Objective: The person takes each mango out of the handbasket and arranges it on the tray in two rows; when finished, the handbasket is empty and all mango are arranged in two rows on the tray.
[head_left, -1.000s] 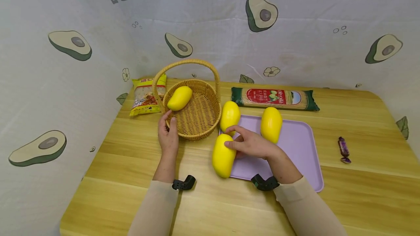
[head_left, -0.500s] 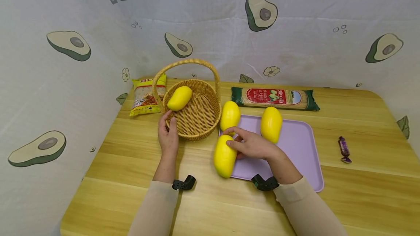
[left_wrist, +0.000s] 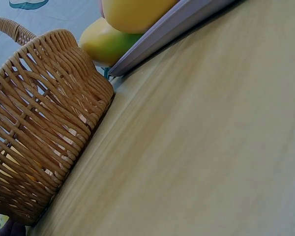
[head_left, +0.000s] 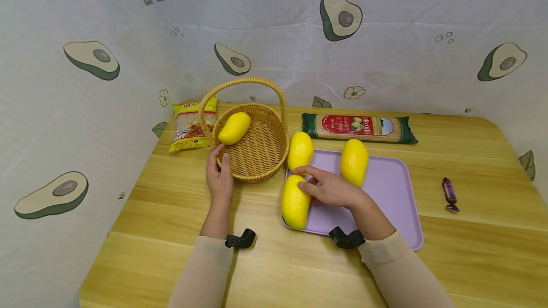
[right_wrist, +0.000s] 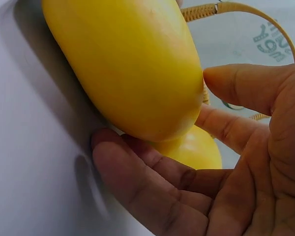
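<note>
In the head view my left hand (head_left: pixel 219 175) rests against the near left side of a wicker basket (head_left: pixel 257 160), thumb and index finger at its rim. One yellow mango (head_left: pixel 234 128) lies inside the basket. My right hand (head_left: pixel 331 188) holds the far end of another mango (head_left: pixel 295 203) at the left edge of a lilac tray (head_left: pixel 385 194). In the right wrist view the thumb touches this mango (right_wrist: pixel 132 69) and the other fingers (right_wrist: pixel 132 172) curl beneath its end. Two more mangoes (head_left: pixel 300 152) (head_left: pixel 354 163) lie at the tray's far side.
A green-ended pasta packet (head_left: pixel 357 128) lies behind the tray, and a yellow food bag (head_left: pixel 192 125) left of the basket. A purple wrapped candy (head_left: pixel 449 195) is on the wooden table (head_left: pixel 265 270) to the right. The basket's tall handle (head_left: pixel 244 80) arches above it.
The mango at my right hand has shifted slightly to the right, further over the tray's edge. My left hand and the basket have stayed put.
</note>
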Motion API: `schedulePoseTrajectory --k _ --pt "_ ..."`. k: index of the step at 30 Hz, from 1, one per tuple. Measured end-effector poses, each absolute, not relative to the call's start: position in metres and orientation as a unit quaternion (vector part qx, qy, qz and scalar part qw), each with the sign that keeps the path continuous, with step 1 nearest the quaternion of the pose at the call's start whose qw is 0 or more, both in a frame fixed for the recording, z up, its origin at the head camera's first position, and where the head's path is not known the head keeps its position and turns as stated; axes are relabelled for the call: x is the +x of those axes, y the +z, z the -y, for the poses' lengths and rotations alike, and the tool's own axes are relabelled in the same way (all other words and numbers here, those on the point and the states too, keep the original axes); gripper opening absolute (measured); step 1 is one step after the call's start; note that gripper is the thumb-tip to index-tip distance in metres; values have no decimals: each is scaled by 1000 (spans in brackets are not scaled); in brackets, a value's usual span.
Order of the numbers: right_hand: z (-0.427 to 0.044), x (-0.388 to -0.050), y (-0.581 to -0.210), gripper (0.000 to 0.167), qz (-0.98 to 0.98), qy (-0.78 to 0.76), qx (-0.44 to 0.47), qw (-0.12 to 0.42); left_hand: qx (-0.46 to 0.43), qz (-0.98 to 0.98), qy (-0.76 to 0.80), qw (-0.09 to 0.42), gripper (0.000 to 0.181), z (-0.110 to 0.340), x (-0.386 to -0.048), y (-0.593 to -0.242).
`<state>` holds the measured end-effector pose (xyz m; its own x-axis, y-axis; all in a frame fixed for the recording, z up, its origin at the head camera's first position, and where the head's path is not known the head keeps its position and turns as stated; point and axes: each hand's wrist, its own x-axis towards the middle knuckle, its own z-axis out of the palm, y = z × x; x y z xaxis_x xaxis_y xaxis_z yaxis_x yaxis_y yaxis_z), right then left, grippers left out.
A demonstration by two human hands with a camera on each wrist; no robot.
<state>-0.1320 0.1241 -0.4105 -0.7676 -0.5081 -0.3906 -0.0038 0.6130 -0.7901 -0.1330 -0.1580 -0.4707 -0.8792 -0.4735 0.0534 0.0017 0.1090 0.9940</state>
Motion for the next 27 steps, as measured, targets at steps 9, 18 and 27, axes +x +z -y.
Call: schedulePoseTrajectory --k 9,18,27 --pt "-125 -132 -408 49 -854 -394 -157 302 163 721 -648 184 39 158 -134 -471" --pt "-127 -130 -399 52 -866 -376 -169 282 166 718 -650 185 38 158 -133 -470" --pt "-124 -109 -365 56 -915 -327 -164 170 167 718 -650 183 39 158 -133 -470"
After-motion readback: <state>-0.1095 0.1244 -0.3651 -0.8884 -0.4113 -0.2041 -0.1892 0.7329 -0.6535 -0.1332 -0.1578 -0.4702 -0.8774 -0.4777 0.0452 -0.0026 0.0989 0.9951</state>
